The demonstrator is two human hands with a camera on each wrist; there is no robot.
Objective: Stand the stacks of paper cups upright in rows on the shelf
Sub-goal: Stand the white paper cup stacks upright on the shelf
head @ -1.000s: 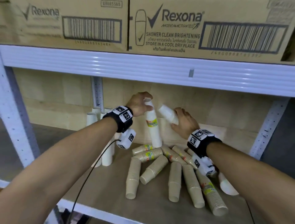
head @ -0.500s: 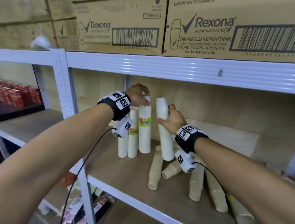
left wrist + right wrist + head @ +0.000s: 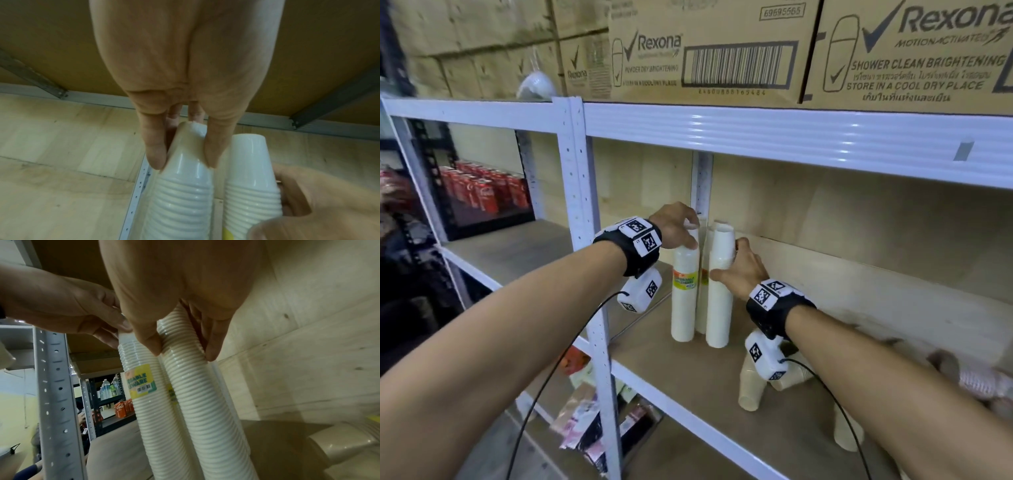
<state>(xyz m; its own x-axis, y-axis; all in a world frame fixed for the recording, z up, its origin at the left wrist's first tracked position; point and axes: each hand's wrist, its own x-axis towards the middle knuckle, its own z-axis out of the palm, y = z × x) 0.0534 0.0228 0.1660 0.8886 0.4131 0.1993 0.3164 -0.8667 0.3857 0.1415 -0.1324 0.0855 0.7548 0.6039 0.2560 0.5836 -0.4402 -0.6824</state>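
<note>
Bright, even light; blurred, warped edges

White metal racking (image 3: pixel 580 192), plywood back wall (image 3: pixel 859 212).

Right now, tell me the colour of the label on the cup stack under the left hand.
Yellow and green label with a barcode, clearest in the right wrist view.

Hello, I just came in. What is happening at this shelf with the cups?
A person is standing white cup stacks upright at the left end of the shelf. The left hand grips the top of one upright stack; the right hand holds a second stack beside it, also upright on the board. At least one more stack stands behind them. Several tan stacks lie to the right, not yet stood up.
</note>
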